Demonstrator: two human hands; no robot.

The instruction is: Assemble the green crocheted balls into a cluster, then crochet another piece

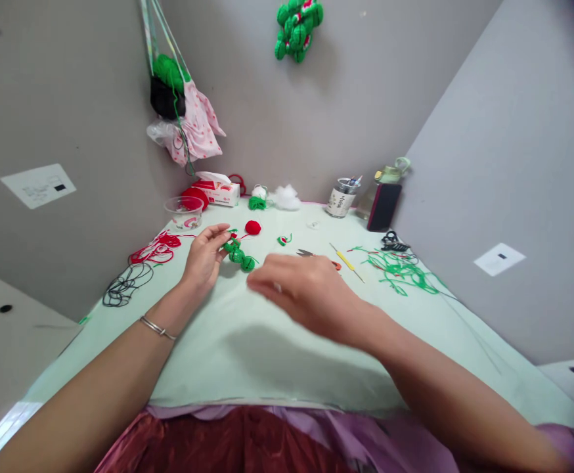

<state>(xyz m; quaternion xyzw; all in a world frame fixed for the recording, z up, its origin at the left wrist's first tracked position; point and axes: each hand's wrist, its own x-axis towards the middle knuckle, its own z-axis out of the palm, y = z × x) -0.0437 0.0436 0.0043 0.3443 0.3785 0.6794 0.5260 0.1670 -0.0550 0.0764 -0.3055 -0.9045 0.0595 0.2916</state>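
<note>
Gray walls stand around a pale green table, and a person in dark red and purple clothes has both arms over it. The left hand has its thumb and fingers pinched on one end of a bumpy green yarn piece. That piece is a little left of the table's middle, and its round lumps point toward the right hand. The right hand is blurry, with its fingers bunched close together near the last lump, and I cannot tell if it holds anything. Just past the green piece sits a red yarn ball, and beside that lies a tiny green and red bit. Scissors peek out from behind the right hand, next to a yellow stick. Messy green yarn lies on the right, and red yarn and dark string lie on the left. Along the back are a tissue box, some white fluff, a pen cup and a phone standing up. High on the wall hangs a green bunch.
</note>
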